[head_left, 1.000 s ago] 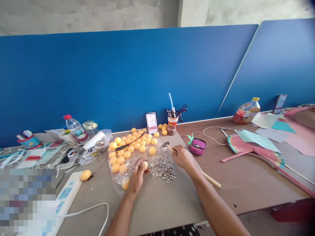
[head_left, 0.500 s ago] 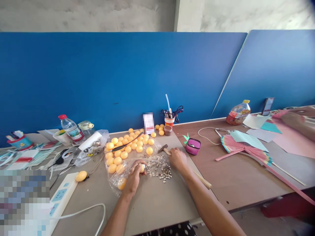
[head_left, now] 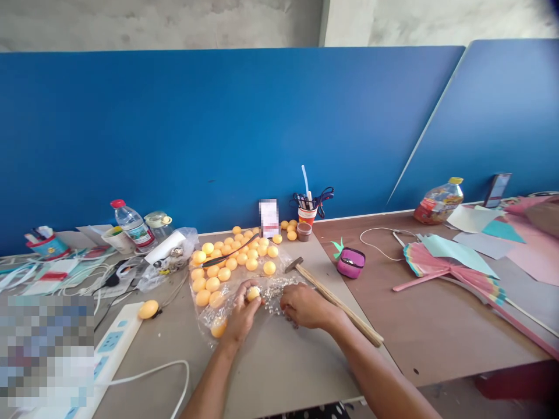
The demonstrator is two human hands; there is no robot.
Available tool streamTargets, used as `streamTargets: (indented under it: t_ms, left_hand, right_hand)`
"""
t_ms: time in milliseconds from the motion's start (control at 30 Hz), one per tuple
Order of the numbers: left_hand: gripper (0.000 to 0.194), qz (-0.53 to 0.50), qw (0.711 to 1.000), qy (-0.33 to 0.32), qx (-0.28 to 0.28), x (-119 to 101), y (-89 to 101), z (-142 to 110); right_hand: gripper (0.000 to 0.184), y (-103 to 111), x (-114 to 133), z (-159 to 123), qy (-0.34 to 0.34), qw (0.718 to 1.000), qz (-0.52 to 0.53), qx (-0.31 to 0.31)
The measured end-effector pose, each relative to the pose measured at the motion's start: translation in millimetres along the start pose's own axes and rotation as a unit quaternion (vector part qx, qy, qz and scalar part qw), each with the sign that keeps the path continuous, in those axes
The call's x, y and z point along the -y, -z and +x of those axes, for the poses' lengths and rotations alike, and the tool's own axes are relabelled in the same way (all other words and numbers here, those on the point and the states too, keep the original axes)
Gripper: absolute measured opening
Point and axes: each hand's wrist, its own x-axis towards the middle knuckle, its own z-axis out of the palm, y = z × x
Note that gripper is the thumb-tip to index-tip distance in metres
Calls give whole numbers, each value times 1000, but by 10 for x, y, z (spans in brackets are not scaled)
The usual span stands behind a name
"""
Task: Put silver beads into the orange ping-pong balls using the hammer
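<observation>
Your left hand [head_left: 243, 314] pinches a yellow ball [head_left: 253, 293] between its fingertips, just above the clear plastic bag [head_left: 209, 317] on the table [head_left: 283, 372]. Your right hand [head_left: 304, 305] rests curled on the pile of small metal studs [head_left: 274, 289]; you cannot tell whether it grips any. The hammer [head_left: 332, 299] lies free just beyond that hand, its handle running toward the table's edge. More yellow balls [head_left: 231, 259] crowd the space behind your left hand, with a dark tool [head_left: 227, 255] lying across them. A pink pouch [head_left: 350, 262] sits to the right, a power strip [head_left: 111, 349] to the left.
</observation>
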Motion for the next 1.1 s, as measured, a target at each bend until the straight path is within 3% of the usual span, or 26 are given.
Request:
streamTargets:
  t_ms: [200,300,367,467,567,633,700,867,1100]
  left_hand:
    - [38,-6,1000,3,23,-6,-4,2]
    - [42,-20,999,-2,34,9,-7,-1]
    - [44,-20,999,-6,36,4,-12,-3]
    - [45,-16,999,-22,41,-4,-22,6]
    - [44,-1,998,-42,49,20,-35,22]
    - [42,24,997,-59,48,48,-47,24]
    - [40,58,995,-73,41,72,-61,16]
    - [38,134,986,-98,-8,95,-75,1]
    - [36,168,974,-151,-5,149,-74,29]
  right_hand:
    - [16,-108,49,54,7,1000,-15,-22]
    - [17,-79,21,55,-14,994,99,-42]
    - [14,-28,-21,42,-17,976,205,-70]
    - [5,57,-68,12,-16,919,385,-77]
    - [8,84,-55,5,-46,833,548,-54]
    - [13,45,-24,30,-69,792,604,-60]
    - [17,-33,4,75,-81,771,628,-68]
    - [19,-204,9,173,-99,756,642,-85]
    - [16,-232,23,209,-125,759,629,-112]
